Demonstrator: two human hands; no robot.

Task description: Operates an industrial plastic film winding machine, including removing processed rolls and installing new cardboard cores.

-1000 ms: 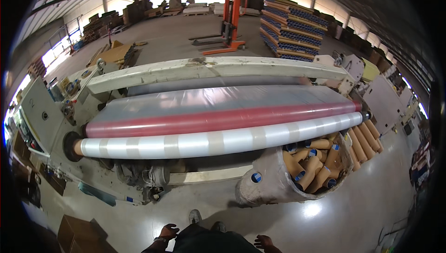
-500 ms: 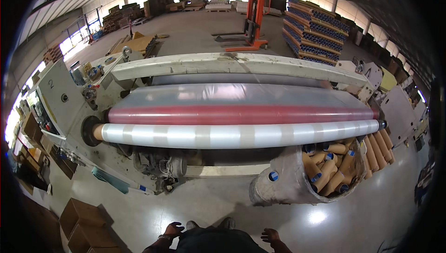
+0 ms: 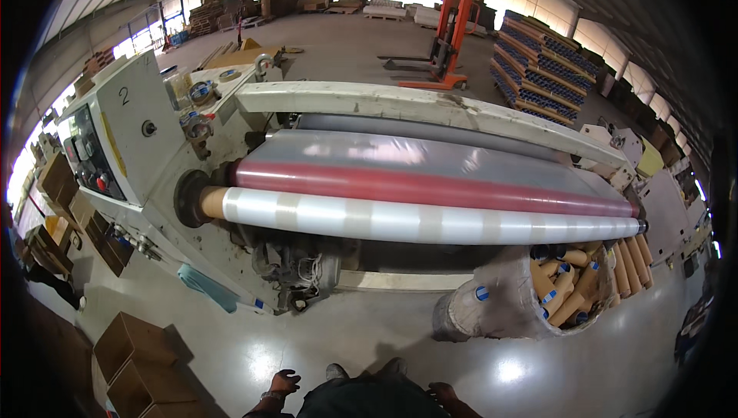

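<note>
At the lower edge my left hand [image 3: 284,382] hangs to the left of my body, its fingers slightly curled and apart, with nothing in it. My right hand [image 3: 442,393] hangs on the other side, equally without anything in it, fingers loosely spread. Both are well away from the machine. Across the machine lies a long roll of whitish film [image 3: 384,220] with pale stripes, its brown cardboard core [image 3: 213,202] showing at the left end beside a dark round flange [image 3: 190,198]. Just behind it runs a red roller [image 3: 430,192] under a sheet of clear film [image 3: 346,149].
A control panel [image 3: 92,158] with buttons faces left on the machine's white housing [image 3: 132,122]. A large bin [image 3: 492,276] of cardboard cores stands front right. Cardboard boxes [image 3: 138,349] sit at lower left. An orange lift stacker [image 3: 453,30] and stacked tubes [image 3: 542,68] stand behind.
My view has turned toward the left, so the machine sits tilted and further right, with its control panel now showing. Both hands stay low beside my body.
</note>
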